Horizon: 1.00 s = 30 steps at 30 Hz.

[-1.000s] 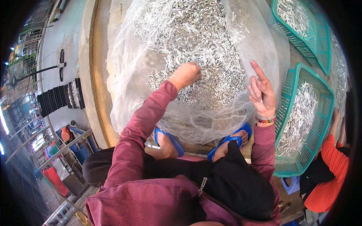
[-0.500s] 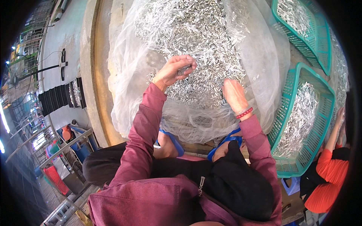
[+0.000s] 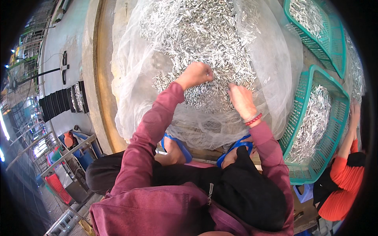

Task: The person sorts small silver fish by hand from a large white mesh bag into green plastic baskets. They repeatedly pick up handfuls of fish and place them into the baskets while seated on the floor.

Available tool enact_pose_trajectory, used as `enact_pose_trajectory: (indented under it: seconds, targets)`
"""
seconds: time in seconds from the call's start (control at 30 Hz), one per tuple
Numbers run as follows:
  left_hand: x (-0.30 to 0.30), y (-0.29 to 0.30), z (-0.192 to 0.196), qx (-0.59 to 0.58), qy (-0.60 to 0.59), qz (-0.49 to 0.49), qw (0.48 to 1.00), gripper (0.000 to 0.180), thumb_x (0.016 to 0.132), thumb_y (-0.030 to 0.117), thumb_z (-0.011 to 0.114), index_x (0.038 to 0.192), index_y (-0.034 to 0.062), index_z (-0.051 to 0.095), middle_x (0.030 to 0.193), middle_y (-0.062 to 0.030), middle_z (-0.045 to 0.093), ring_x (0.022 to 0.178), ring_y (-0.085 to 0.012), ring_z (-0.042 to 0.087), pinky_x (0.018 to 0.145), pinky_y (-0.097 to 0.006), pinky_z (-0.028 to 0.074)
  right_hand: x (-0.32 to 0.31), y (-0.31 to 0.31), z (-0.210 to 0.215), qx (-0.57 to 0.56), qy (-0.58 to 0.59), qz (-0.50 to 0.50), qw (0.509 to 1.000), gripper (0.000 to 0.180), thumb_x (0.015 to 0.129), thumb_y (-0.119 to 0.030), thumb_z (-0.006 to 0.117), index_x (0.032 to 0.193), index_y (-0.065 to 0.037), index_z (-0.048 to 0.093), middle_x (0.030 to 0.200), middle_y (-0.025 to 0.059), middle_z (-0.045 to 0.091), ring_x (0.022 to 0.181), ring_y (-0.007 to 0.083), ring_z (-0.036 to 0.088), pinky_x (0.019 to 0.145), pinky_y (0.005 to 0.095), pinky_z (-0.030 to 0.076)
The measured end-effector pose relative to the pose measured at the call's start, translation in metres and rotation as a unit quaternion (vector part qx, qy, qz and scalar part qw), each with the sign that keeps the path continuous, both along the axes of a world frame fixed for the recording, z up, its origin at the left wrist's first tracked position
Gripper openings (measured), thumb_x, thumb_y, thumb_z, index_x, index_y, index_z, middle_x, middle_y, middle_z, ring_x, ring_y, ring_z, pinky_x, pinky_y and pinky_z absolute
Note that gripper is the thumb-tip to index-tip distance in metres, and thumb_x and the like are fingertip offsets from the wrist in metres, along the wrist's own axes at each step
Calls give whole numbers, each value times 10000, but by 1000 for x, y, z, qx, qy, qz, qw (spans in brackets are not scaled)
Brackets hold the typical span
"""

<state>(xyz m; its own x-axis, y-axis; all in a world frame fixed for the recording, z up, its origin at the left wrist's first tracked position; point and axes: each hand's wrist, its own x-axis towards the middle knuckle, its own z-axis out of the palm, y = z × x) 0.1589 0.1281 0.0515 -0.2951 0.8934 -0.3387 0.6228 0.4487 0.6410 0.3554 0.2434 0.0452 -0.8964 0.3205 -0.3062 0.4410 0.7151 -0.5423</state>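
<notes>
We see the left hand [image 3: 195, 74] curled shut over small silvery fish [image 3: 204, 35], the heap spreading beyond its knuckles on white netting [image 3: 130, 78]. The right hand [image 3: 241, 100] lies flat, fingers spread, pressing fish just beside it.

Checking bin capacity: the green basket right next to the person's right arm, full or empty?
Partly full. The green basket holds a long heap of small silvery fish down its middle, while bare mesh shows along its walls and near corner.
</notes>
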Motion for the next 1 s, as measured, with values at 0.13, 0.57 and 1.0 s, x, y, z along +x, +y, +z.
enact_pose_trajectory:
  seconds: [0.13,0.57,1.0]
  targets:
    - [-13,-11,36,-31,-234,212,948,161,807,219,731,866,75,689,698,69,583,543,-17,427,474,-185,322,-12,-4,-2,-78,40,-28,996,150,806,-125,624,853,-11,539,701,176,623,725,352,637,621,459,475]
    - [-18,-9,51,40,13,100,994,167,804,204,712,865,49,707,815,-40,680,769,-135,618,725,-319,471,0,53,30,-818,143,-197,522,342,950,-319,548,696,-102,473,557,-27,415,447,44,354,374,167,242]
    - [-6,-9,66,235,-681,200,664,263,816,145,407,924,-70,513,881,-158,487,604,-130,457,350,-188,327,-49,37,-24,84,34,110,990,178,852,-178,590,905,-8,594,767,163,651,777,348,642,660,451,480]
